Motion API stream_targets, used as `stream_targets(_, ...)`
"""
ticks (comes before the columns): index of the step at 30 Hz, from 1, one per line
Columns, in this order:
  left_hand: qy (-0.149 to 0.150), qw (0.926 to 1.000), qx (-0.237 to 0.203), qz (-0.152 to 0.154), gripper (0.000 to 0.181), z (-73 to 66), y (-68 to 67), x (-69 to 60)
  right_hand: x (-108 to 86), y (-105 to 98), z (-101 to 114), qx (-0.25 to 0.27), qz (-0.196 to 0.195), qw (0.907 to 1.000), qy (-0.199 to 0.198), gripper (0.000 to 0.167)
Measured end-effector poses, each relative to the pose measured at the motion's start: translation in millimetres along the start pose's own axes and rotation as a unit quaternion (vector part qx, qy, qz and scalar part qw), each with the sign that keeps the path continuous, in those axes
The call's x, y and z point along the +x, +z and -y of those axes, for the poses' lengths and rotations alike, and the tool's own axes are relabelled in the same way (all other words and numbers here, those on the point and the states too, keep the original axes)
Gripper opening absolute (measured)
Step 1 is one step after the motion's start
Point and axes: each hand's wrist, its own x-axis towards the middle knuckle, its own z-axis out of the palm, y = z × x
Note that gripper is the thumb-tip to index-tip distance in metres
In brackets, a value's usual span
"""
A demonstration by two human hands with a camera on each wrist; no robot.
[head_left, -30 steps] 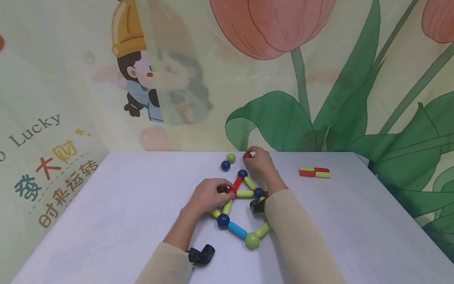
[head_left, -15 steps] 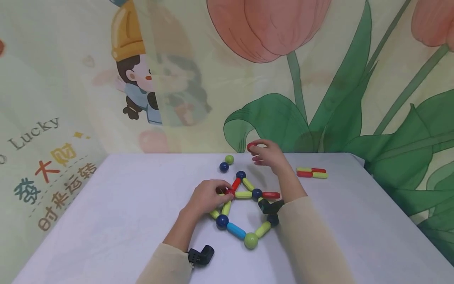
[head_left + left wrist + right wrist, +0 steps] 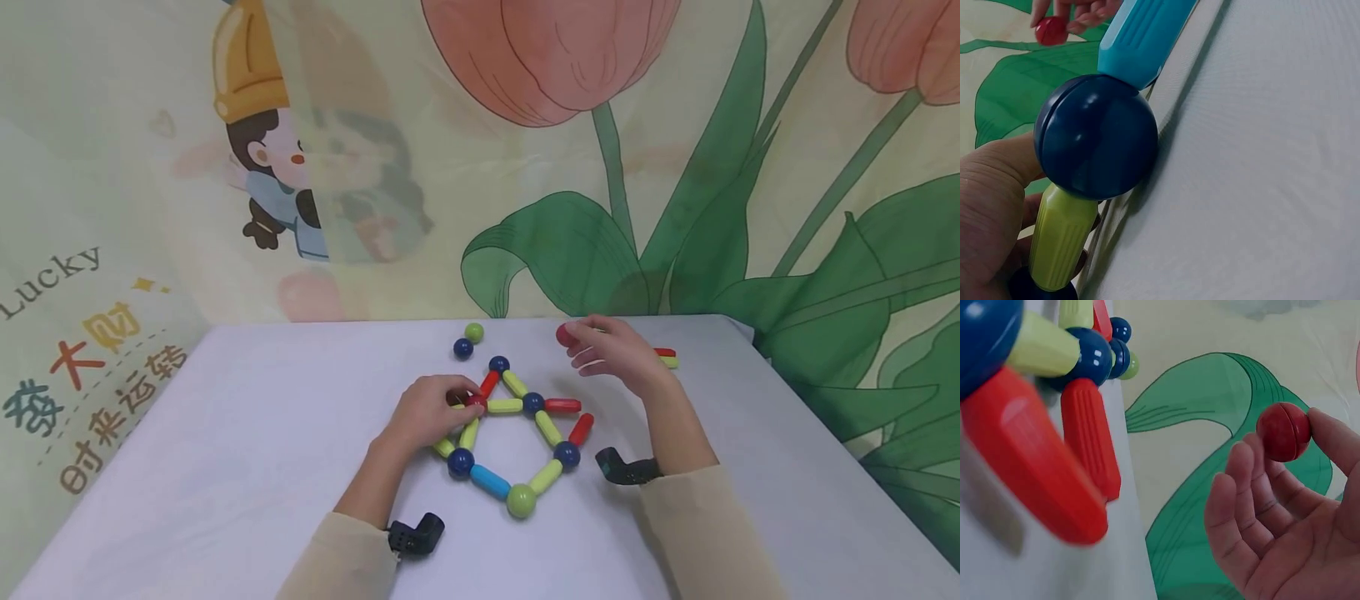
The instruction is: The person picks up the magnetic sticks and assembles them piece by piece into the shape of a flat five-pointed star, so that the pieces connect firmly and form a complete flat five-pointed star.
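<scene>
A flat figure of magnetic rods and balls lies on the white table (image 3: 225, 467). My left hand (image 3: 427, 408) holds the red ball (image 3: 478, 405) at the figure's left corner; its fingertips are partly hidden. My right hand (image 3: 618, 354) is raised off to the right, pinching a loose red ball (image 3: 1284, 432) between thumb and finger, clear of the figure. Two red rods (image 3: 563, 406) (image 3: 581, 429) stick out from blue balls on the figure's right side, their outer ends free. A blue rod (image 3: 490, 482) and a green ball (image 3: 521, 501) form the near side.
A loose blue ball (image 3: 463, 348) and a light green ball (image 3: 474, 332) sit near the table's back edge. Red and yellow-green rods (image 3: 667, 359) lie at the back right, partly hidden behind my right hand. A patterned cloth (image 3: 375, 283) hangs behind the table.
My right hand, holding the red ball, has moved right from beside the loose balls, uncovering the figure's right side. My left hand keeps its place on the figure. The head view has shifted slightly.
</scene>
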Motion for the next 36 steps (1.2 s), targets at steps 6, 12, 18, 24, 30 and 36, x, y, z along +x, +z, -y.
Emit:
stream_targets(6, -0.002, 1.0, 0.005, 0.002, 0.022, 2.2, 0.1, 1.2, -16.4, -12.5, -19.7, -0.006, 0.004, 1.0, -0.004, 0.057)
stream_targets(12, -0.001, 1.0, 0.0, 0.0, 0.021, 4.0, 2.7, 1.0, -22.4, -24.9, -53.0, 0.042, 0.061, 0.9969, -0.025, 0.06)
stream_targets(18, -0.003, 1.0, 0.001, -0.003, 0.022, 1.9, 2.5, 1.0, -23.1, -31.9, -82.3, 0.032, 0.098, 0.9947, -0.008, 0.056)
stream_targets(24, -0.007, 1.0, 0.003, -0.005, 0.021, 2.7, 2.9, 1.0, -21.8, -29.5, -88.2, -0.002, 0.118, 0.993, -0.01, 0.047)
stream_targets(30, -0.006, 1.0, 0.004, -0.006, 0.021, 4.5, 3.4, 1.6, -21.1, -24.8, -87.0, -0.013, 0.133, 0.991, -0.015, 0.046)
stream_targets(36, -0.001, 1.0, 0.001, -0.005, 0.021, 4.4, 3.4, 2.1, -20.2, -23.2, -87.5, -0.008, 0.134, 0.991, -0.008, 0.045)
